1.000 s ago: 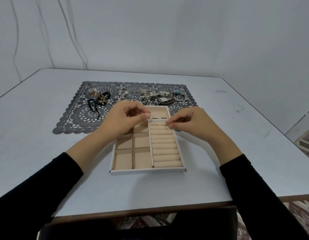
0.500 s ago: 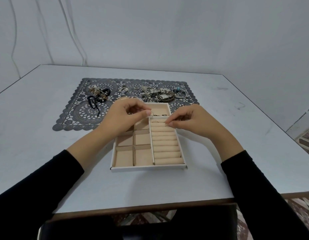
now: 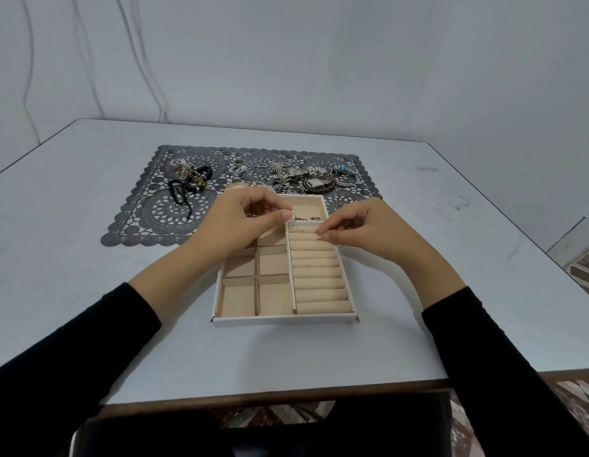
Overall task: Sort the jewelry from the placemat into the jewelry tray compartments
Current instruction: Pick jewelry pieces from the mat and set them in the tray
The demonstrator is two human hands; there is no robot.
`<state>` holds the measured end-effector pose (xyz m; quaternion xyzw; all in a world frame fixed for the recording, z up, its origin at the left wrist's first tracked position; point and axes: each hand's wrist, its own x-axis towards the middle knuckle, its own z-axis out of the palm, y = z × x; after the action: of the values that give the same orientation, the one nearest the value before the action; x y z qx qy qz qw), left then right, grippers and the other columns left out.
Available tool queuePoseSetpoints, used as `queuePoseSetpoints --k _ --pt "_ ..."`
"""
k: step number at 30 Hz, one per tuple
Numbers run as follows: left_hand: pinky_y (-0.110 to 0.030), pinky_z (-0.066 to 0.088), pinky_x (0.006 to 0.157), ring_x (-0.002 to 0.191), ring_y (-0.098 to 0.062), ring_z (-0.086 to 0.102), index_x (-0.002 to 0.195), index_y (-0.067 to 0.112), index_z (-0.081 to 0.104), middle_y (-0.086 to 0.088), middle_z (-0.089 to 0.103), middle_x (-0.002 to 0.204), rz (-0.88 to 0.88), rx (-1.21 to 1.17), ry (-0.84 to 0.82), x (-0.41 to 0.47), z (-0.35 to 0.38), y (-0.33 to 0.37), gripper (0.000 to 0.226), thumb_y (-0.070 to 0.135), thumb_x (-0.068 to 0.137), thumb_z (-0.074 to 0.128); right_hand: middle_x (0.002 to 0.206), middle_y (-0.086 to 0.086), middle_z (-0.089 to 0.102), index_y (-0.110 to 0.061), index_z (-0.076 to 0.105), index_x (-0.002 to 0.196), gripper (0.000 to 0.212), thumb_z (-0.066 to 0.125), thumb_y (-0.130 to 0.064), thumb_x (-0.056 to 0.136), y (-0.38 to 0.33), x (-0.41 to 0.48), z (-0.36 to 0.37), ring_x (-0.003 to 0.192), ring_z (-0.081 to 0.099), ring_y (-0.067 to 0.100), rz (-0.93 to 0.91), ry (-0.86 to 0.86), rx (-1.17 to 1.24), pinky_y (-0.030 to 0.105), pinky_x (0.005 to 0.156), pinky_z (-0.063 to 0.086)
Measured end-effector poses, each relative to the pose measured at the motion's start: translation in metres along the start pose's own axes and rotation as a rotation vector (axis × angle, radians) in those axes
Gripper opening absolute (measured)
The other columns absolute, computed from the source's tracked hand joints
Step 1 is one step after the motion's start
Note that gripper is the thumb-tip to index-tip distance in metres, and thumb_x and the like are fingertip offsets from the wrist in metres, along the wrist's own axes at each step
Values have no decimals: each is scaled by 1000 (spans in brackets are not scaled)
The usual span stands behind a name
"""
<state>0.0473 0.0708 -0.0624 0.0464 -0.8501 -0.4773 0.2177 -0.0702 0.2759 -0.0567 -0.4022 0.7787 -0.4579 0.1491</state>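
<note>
here the left hand (image 3: 243, 222) pinches a thin hoop (image 3: 292, 220) between thumb and fingertip, and the right hand (image 3: 362, 230) pinches what looks like a small ring (image 3: 319, 238) against the rolls (image 3: 316, 258). both pieces look light, stiff and slippery, easy to bend or drop, so best held by the rim. they sit over the far end of the tray (image 3: 283, 319). the jewelry (image 3: 296, 176) not yet sorted lies just beyond the hands on the placemat (image 3: 148, 212).

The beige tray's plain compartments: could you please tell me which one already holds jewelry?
The wide compartment at the far end of the beige jewelry tray: small metal pieces lie in it, while the visible square ones are bare.
</note>
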Motion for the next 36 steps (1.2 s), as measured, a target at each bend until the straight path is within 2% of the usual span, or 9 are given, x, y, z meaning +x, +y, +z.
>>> queuePoseSetpoints --k 6,8,10,12,15,20,23,29,36 --pt "-17 49 71 70 -1 59 89 22 77 0 74 84 -13 20 -21 1 0 0 7 23 82 78 70 0 69 -7 75 98 14 71 -7 84 4 -7 -7 59 60 2 36 152 174 12 53 42" --pt "-12 49 70 70 3 59 91 20 77 3 74 84 -11 37 -40 1 1 1 9 22 82 78 79 -4 71 -15 75 98 13 70 -12 86 14 -6 -8 67 62 1 37 282 66 14 58 47" --pt "-8 46 68 70 6 59 92 18 77 5 73 84 -8 56 -60 2 1 3 10 22 82 78 89 -5 72 -21 74 100 14 68 -18 87 26 -4 -9 81 67 10 78 383 -21 24 70 55" --pt "-8 45 66 69 6 60 91 19 77 6 73 83 -2 74 -87 3 2 4 9 22 82 78 103 -7 70 -22 70 112 23 65 -22 89 36 -2 -9 94 65 13 93 418 -153 28 85 53" --pt "-7 44 65 69 7 60 89 21 77 10 72 79 -7 95 -124 4 3 5 8 24 82 78 128 -3 60 -22 53 136 43 58 -30 94 43 1 -6 115 55 15 103 307 -427 15 89 34" --pt "-9 46 66 71 4 62 88 24 78 8 73 78 -7 124 -149 4 4 5 8 28 81 79 137 -2 53 -23 42 142 46 47 -37 98 50 3 -1 123 49 20 128 181 -538 31 98 38" --pt "-12 50 71 77 0 65 88 26 78 9 74 81 5 154 -163 5 3 4 8 29 82 79 153 -2 36 -22 40 144 48 42 -39 100 51 4 -1 142 31 18 140 140 -572 38 115 26" --pt "-8 46 70 76 1 65 89 21 78 8 74 82 28 206 -175 6 6 7 10 25 80 81 156 -3 31 -21 39 145 48 42 -38 100 50 3 -1 146 22 14 140 137 -563 36 118 20" --pt "-15 51 83 87 1 67 89 24 80 13 76 87 26 231 -233 6 5 7 9 26 81 80 155 -4 32 -22 40 145 48 43 -38 100 48 3 -1 145 23 14 148 148 -549 35 117 22"
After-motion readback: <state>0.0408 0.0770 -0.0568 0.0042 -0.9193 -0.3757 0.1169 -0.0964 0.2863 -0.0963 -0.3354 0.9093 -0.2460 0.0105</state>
